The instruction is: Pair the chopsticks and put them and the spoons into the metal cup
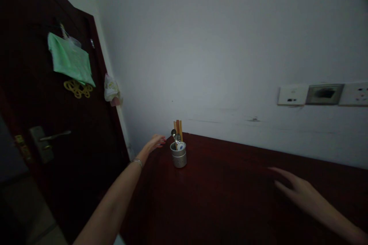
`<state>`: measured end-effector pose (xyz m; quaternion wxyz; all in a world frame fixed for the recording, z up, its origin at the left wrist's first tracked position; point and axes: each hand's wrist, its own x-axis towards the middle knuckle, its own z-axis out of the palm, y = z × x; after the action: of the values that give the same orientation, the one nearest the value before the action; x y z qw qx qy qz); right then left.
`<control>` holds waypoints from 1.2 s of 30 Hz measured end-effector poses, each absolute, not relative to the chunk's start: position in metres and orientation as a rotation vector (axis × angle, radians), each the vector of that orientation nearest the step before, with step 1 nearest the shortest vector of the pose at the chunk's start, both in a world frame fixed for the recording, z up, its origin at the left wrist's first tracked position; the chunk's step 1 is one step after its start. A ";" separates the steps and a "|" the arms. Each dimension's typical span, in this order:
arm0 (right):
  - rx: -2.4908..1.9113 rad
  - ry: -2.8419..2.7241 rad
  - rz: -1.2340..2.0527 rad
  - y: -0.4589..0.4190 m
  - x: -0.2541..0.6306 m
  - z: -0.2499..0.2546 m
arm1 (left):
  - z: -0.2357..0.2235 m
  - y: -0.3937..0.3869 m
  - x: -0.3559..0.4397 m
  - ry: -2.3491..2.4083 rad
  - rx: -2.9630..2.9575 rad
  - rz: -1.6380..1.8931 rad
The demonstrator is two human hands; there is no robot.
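A metal utensil holder (179,159) stands upright on the dark red table (218,191), toward its far left corner. Out of it stick several wooden chopsticks (181,128), metal spoons (174,133) and a white spoon with a blue mark (181,146). Just left of the holder, my left hand (156,142) reaches out with fingers extended, apart from it and holding nothing. Over the right part of the table, my right hand (293,183) is slightly blurred, its thumb and fingers apart with nothing between them.
A dark door (94,141) with a lever handle (56,135) is on the left, a green cloth (70,57) hanging on it. A plastic bag (111,89) hangs by the door frame. Behind the table rises a pale wall (201,46) with sockets (292,95) at right.
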<state>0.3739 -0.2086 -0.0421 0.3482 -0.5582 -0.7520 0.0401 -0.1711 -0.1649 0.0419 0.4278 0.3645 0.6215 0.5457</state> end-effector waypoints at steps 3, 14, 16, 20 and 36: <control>-1.254 -1.979 0.384 -0.200 0.306 0.011 | 0.031 -0.155 -0.153 1.430 0.860 1.464; -0.870 -2.008 1.231 -0.184 0.100 0.022 | 0.011 -0.150 -0.117 0.861 0.989 1.451; -0.889 -1.987 1.294 -0.174 0.085 0.009 | 0.010 -0.155 -0.120 0.845 1.045 1.424; -0.885 -1.898 1.332 -0.161 0.066 -0.008 | 0.008 -0.159 -0.126 0.890 1.101 1.394; -0.651 -1.837 1.090 -0.171 0.046 -0.042 | 0.043 -0.164 -0.134 0.989 1.415 1.025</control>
<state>0.0465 -0.1713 -0.0415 0.4388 -0.2618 -0.7392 0.4387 -0.1340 -0.1642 0.0430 0.5371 0.5946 0.4153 0.4307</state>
